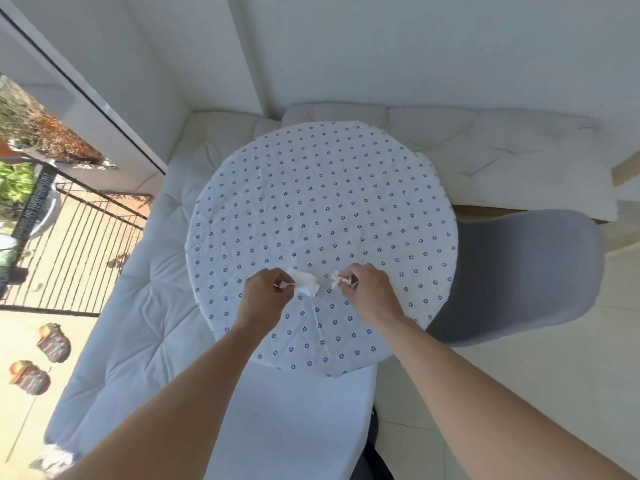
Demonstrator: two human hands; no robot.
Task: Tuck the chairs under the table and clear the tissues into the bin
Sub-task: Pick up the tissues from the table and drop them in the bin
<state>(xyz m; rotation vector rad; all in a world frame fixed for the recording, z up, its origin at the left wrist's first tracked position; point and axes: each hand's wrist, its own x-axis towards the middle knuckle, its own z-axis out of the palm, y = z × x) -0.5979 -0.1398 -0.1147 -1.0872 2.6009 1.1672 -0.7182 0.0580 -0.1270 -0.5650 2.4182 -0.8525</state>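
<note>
- Both bare arms reach forward from the bottom edge, forearms converging over the near part of the round table point(322, 188).
- The left hand point(265, 295) hovers palm-down at about 7 o'clock on the tabletop, fingers pinched on a white tissue point(306, 284) that sticks out toward the table's middle.
- The right hand point(369, 289) sits just beside it at about 5 o'clock, fingertips closed around a smaller crumpled tissue point(337, 280).
- The two tissues are near each other but apart, both low over the dotted tablecloth.
- One grey chair point(519, 271) stands at 3 o'clock, its seat partly under the table's rim.
- White bench cushions point(485, 150) wrap the table from 9 to 2 o'clock.
- Two patterned shoes point(52, 342) lie on the floor outside, at far left.
- A dark sign point(33, 199) on the railing carries writing too blurred to read.
</note>
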